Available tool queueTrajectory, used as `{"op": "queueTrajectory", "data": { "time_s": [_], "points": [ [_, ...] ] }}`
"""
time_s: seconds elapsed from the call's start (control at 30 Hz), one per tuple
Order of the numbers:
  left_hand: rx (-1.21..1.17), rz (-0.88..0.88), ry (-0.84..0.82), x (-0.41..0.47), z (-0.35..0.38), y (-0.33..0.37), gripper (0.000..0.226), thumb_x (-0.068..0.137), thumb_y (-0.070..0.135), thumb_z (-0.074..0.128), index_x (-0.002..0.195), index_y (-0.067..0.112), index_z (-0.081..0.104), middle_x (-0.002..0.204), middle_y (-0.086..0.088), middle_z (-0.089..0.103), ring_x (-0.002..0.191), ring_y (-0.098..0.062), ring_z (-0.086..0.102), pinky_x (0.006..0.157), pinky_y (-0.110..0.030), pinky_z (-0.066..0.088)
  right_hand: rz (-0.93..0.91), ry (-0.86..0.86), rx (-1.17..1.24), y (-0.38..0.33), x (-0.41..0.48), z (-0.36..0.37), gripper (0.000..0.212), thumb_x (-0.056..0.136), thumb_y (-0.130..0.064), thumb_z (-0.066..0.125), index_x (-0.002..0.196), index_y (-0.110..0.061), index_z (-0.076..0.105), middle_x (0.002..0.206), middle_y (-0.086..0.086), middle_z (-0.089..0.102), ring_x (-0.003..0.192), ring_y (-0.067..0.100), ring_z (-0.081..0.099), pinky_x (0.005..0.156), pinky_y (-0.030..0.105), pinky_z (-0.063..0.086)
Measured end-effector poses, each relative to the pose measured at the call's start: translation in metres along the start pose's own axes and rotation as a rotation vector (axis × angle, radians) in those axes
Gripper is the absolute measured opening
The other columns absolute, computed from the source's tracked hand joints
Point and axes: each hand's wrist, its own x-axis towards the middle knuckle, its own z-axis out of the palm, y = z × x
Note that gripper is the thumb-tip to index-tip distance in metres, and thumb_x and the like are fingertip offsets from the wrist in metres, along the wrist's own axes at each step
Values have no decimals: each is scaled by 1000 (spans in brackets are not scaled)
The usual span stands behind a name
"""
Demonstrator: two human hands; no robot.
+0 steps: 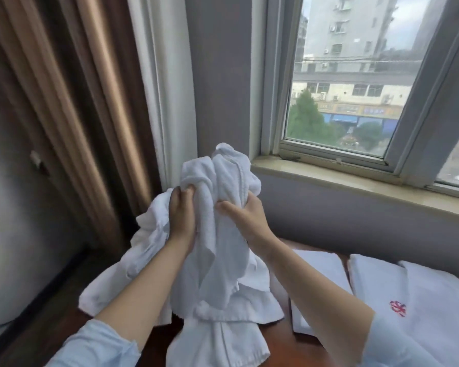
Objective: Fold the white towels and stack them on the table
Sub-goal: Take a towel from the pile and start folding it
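Note:
A crumpled white towel (pixel 223 234) is held up in front of me above the dark wooden table (pixel 284 345). My left hand (pixel 182 213) grips a bunch of it on the left, fingers curled into the cloth. My right hand (pixel 245 215) grips another bunch just to the right, thumb pressed over the fabric. The towel's lower part hangs down and rests on more white towels (pixel 112 284) heaped on the table. To the right lie a folded white towel (pixel 321 271) and another folded one with a red embroidered mark (pixel 398 308).
A window sill (pixel 355 178) and grey wall run behind the table on the right. Brown curtains (pixel 72 102) and a white sheer curtain (pixel 170 88) hang at the left. The table's left edge drops off near the curtains.

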Motion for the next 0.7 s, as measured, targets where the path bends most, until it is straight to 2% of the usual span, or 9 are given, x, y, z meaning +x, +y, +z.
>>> {"op": "queueTrajectory", "data": {
  "time_s": [0.07,0.13,0.2,0.27,0.37,0.43,0.5,0.57,0.7],
  "points": [
    [5,18,44,22,-32,0,49,94,42,49,120,1,56,105,-8,62,90,-16,60,69,-14,43,-21,-56,-2,1,13,33,33,66,-24,71,95,-8,66,96,16,71,94,33,69,83,51,56],
    [9,-25,68,43,-58,-3,45,94,45,48,122,11,59,118,-9,64,109,-26,61,84,-25,49,-31,-101,-4,5,29,63,32,66,-26,71,95,-13,66,91,6,73,87,19,71,76,41,58],
    [24,-85,82,63,-77,-10,32,95,45,45,113,23,61,109,-1,67,105,-25,63,93,-43,50,-60,-113,-32,13,44,87,29,65,-30,72,92,-22,64,87,-5,71,79,0,67,65,19,55],
    [40,-59,111,79,-92,-21,25,96,40,44,112,22,53,103,1,64,99,-23,63,82,-38,51,-87,-122,-125,27,60,105,29,67,-32,73,92,-29,59,86,-9,67,81,-8,63,61,9,47],
    [152,-41,94,103,-109,-55,46,99,28,47,143,23,33,128,0,54,115,-20,57,91,-34,46,-89,-182,-304,65,83,122,58,73,-27,74,125,-28,47,111,-9,61,102,5,60,83,31,54],
    [367,-50,-24,116,-119,-86,63,98,25,51,154,28,21,146,-1,35,134,-18,39,108,-34,33,-20,-232,-597,101,93,123,94,78,-25,73,153,-29,16,135,-7,41,121,13,45,96,42,49],
    [672,-29,-218,124,-126,-120,70,95,31,59,155,30,22,157,-5,17,144,-21,22,113,-31,24,92,-340,-880,138,95,119,107,81,-32,71,153,-44,-7,157,-1,13,141,27,26,107,48,39],
    [882,-41,-367,129,-132,-149,89,85,45,69,155,35,16,161,-4,3,148,-22,12,118,-38,25,140,-416,-970,169,93,117,112,80,-36,73,148,-55,-15,163,-3,-16,148,36,12,111,54,33],
    [986,-82,-473,143,-141,-183,109,75,57,76,154,44,2,158,2,-6,145,-25,19,107,-43,38,107,-408,-974,199,96,124,118,80,-32,73,138,-64,-26,160,-8,-26,149,38,8,99,48,45]
  ]
}}
